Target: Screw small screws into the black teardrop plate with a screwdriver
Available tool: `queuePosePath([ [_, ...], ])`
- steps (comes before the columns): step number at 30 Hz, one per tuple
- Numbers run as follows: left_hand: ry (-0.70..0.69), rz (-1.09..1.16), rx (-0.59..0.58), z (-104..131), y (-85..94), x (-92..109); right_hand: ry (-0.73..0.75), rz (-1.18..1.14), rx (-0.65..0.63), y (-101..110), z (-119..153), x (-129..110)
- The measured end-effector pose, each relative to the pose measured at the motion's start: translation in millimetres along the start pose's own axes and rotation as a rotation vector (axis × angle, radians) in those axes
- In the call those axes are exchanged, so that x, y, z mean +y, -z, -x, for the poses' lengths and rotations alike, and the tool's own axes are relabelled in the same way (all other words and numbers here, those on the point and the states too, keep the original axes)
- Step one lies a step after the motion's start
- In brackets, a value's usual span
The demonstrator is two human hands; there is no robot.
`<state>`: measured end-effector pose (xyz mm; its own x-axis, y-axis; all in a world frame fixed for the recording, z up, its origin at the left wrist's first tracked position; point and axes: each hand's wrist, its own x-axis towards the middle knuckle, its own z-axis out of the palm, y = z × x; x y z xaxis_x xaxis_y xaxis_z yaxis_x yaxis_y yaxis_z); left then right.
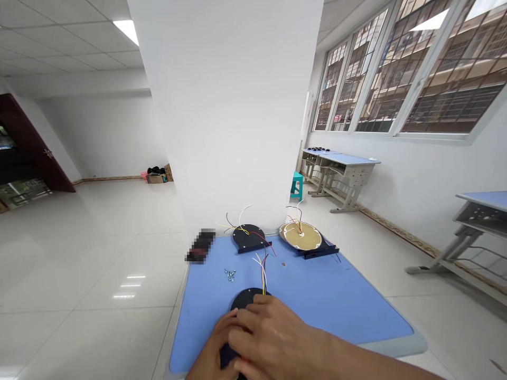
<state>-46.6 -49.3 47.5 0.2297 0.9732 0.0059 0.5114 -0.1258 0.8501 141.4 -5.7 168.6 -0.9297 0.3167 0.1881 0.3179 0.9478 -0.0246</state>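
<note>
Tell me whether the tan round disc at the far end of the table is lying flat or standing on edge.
Lying flat: the tan disc shows its broad face upward, resting partly on a black piece, its wires rising from the centre.

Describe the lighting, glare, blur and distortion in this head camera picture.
Head view: even daylight from the windows plus a ceiling light; its glare reflects off the floor tiles; strong wide-angle bending at the edges; a pixelated patch at the blue table corner; the hands stay fairly sharp.

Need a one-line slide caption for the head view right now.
Both hands, left and right, cover a wired black disc on the blue table; screws lie beyond.
</note>
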Motion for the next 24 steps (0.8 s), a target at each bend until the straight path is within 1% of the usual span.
queuePosePath([
  [2, -0.014, 0.016, 0.029, 7, 1.4, -4, -0.085, 0.0, 0.007, -1, -3, 0],
  [4, -0.08, 0.002, 0.06, 8, -5.9, -13, -0.094, -0.05, -0.004, 4, -4, 3],
  [6, -0.16, -0.06, 0.103, 3, -23.5, -27, -0.036, -0.098, -0.056, 9, -5, 6],
  [8, -0.219, -0.194, 0.191, -3, -47.9, -41, -0.002, -0.091, -0.115, 11, -6, 8],
  [10, -0.199, -0.344, 0.378, -8, -72.2, -53, 0.001, -0.042, -0.147, 9, -7, 10],
  [12, -0.193, -0.431, 0.495, -10, -89.9, -62, 0.008, -0.004, -0.162, 6, -8, 10],
  [13, -0.204, -0.455, 0.519, -9, -95.1, -64, 0.012, -0.011, -0.167, 6, -7, 10],
  [14, -0.217, -0.475, 0.527, -9, -97.8, -67, 0.017, -0.042, -0.173, 6, -7, 11],
  [16, -0.229, -0.517, 0.516, -7, -97.0, -72, 0.018, -0.16, -0.185, 9, -5, 13],
  [19, -0.235, -0.6, 0.404, -5, -88.0, -79, 0.033, -0.352, -0.211, 16, -2, 20],
  [21, -0.224, -0.64, 0.311, -4, -82.7, -83, 0.054, -0.422, -0.236, 19, -2, 25],
  [22, -0.216, -0.651, 0.281, -4, -81.2, -85, 0.069, -0.446, -0.245, 20, -2, 28],
  [24, -0.199, -0.661, 0.273, -4, -80.3, -87, 0.068, -0.472, -0.233, 21, -3, 30],
])
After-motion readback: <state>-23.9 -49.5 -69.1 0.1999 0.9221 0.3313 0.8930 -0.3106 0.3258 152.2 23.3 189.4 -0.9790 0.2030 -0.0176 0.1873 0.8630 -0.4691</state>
